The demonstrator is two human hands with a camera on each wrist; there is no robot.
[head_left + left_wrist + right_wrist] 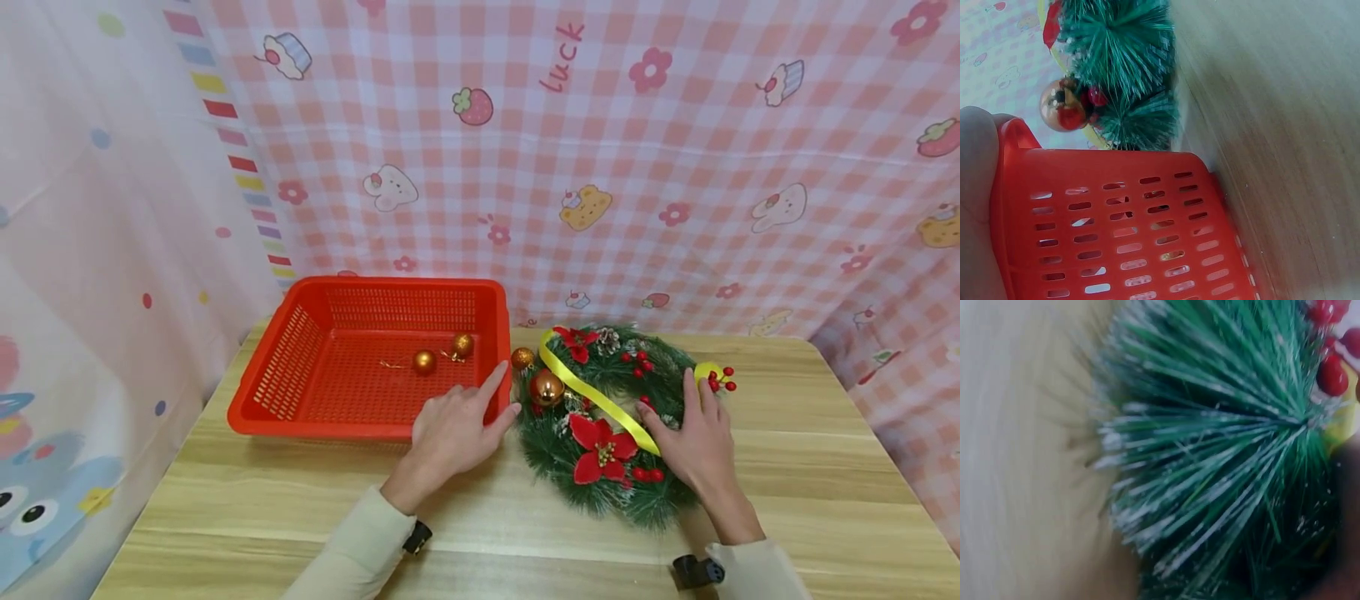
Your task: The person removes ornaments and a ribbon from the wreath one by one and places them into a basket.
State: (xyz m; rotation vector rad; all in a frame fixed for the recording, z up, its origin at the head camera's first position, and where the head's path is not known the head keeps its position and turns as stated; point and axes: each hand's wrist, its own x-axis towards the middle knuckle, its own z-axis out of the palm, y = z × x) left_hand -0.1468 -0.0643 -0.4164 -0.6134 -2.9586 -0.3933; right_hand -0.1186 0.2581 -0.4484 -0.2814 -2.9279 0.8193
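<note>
A green Christmas wreath (652, 512) lies on the table with red poinsettias (596, 450), red berries, a pine cone and a yellow ribbon (592, 392) across it. My right hand (697, 442) grips its right side, thumb toward the inner ring and fingers toward the outer edge. At the right end of a red plastic basket (315, 429), my left hand (453, 429) rests by the rim with index finger and thumb extended; its other fingers are hidden. Two gold ornament balls (423, 362) sit inside the basket. A shiny copper ball (547, 388) is at the wreath's left side.
A glittery orange ball (522, 358) sits between basket and wreath. Yellow ribbon with red berries (722, 379) shows past the right fingers. A pink checked curtain (525, 208) hangs behind the wooden table (810, 467), and a pale one (112, 233) hangs at left.
</note>
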